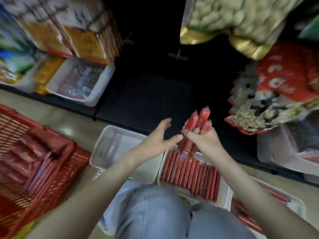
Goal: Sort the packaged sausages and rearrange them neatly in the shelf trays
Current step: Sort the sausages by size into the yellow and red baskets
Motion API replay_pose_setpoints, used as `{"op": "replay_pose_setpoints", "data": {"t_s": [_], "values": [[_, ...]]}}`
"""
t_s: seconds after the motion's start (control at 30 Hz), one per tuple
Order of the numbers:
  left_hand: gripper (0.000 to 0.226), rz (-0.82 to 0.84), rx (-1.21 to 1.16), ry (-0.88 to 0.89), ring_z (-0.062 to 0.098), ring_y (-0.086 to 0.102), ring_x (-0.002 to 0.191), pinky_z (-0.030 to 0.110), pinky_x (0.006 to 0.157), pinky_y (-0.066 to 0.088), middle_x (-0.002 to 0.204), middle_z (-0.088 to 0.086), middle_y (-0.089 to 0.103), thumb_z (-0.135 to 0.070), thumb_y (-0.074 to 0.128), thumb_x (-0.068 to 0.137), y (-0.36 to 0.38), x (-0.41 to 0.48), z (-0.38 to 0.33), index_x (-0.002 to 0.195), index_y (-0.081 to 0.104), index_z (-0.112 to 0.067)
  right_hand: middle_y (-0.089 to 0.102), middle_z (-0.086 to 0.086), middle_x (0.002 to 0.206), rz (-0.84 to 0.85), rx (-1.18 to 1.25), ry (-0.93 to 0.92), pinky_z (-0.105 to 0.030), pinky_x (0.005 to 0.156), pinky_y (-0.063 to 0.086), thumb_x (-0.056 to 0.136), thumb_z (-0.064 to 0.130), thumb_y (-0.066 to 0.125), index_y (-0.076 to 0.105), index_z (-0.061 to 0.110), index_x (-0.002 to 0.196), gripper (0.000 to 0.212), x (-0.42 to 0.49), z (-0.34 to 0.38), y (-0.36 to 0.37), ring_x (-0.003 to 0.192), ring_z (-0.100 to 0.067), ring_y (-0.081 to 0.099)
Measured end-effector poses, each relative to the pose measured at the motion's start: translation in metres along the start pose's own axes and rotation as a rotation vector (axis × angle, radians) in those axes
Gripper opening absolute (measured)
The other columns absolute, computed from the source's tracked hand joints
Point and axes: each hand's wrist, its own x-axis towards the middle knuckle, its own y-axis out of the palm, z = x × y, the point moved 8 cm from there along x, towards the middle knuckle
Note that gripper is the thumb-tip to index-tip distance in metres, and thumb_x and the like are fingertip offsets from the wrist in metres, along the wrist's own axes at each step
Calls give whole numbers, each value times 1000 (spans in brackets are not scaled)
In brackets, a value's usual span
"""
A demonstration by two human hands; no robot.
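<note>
Grips in the right hand [202, 140] an upright bundle of packaged sausages [198, 121] above the sausage-filled white tray [224, 194] on the floor [69, 121] by the front edge of the shelf [146, 100], left hand [158, 137] spread wide just beside.

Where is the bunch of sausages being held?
Just right of centre in the head view: the bunch is gripped in the right hand, above the sausage-filled white tray.

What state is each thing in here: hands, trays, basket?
Right hand: grips an upright bundle of sausages.
Left hand: open, holding nothing.
Left tray: no sausages showing.
Middle tray: filled with a flat row of sausages.
Red basket: holds piled sausage packs.
</note>
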Motion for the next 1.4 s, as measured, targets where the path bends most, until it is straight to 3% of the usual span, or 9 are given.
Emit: {"op": "replay_pose_setpoints", "data": {"t_s": [0.13, 0.27, 0.43, 0.63, 0.77, 0.93, 1.1, 1.27, 1.4], "values": [[23, 69, -184, 55, 18, 65, 92, 33, 84, 52, 96, -3, 68, -48, 59, 90, -6, -59, -89, 101, 57, -28, 72, -8, 86, 165, 418, -50, -30, 72, 57, 90, -4, 53, 63, 6, 102, 19, -51, 97, 20, 84, -20, 70], [25, 108, -295, 58, 26, 67, 71, 38, 71, 58, 84, 16, 68, -34, 52, 97, -24, -132, -136, 92, 62, -11, 71, -15, 102, 264, 583, -62, -32, 78, 58, 92, 6, 53, 58, 1, 117, 26, -106, 144, 46, 98, -25, 69], [24, -10, -327, 80, 28, 63, 78, 51, 85, 52, 88, 16, 67, -31, 61, 93, -67, -213, -132, 97, 65, -8, 71, -15, 105, 329, 560, -140, -29, 74, 58, 93, 1, 49, 58, 3, 116, 25, -168, 176, 100, 102, -23, 68], [25, -193, -535, 159, 18, 67, 74, 40, 72, 57, 88, 6, 70, -27, 62, 92, -126, -299, -115, 114, 60, -14, 70, -17, 100, 486, 517, -182, -39, 84, 57, 83, 21, 58, 64, 0, 100, 28, -230, 203, 182, 90, -24, 69], [25, -331, -657, 235, 10, 68, 70, 23, 51, 52, 92, 0, 70, -20, 50, 99, -154, -357, -98, 123, 53, -23, 71, -17, 93, 621, 452, -175, -34, 75, 59, 89, 25, 55, 63, -4, 102, 33, -267, 213, 239, 82, -24, 70], [23, -448, -698, 215, 24, 66, 85, 47, 73, 57, 95, 1, 71, -26, 51, 99, -179, -412, -62, 121, 54, -32, 54, -36, 123, 770, 353, -170, -49, 96, 50, 91, 29, 60, 51, -16, 121, 55, -302, 214, 299, 110, -44, 57], [42, -417, -635, 179, 23, 66, 86, 40, 70, 57, 104, 6, 66, -13, 68, 87, -187, -437, -41, 124, 52, -27, 67, -13, 82, 755, 399, -116, -31, 63, 58, 91, 21, 57, 61, -2, 96, 24, -303, 201, 333, 73, -20, 70], [51, -415, -751, 176, 31, 64, 97, 53, 84, 53, 110, 13, 65, 4, 66, 84, -204, -427, -19, 127, 53, -21, 69, -12, 83, 755, 321, -49, -35, 68, 60, 94, 28, 53, 61, 0, 95, 30, -285, 186, 360, 80, -23, 69], [50, -467, -827, 144, 31, 67, 90, 44, 70, 59, 111, 11, 66, 3, 61, 88, -219, -414, -9, 128, 52, -26, 70, -17, 92, 782, 329, 87, -38, 71, 59, 97, 34, 48, 61, -1, 102, 38, -256, 173, 371, 82, -24, 71]]}}
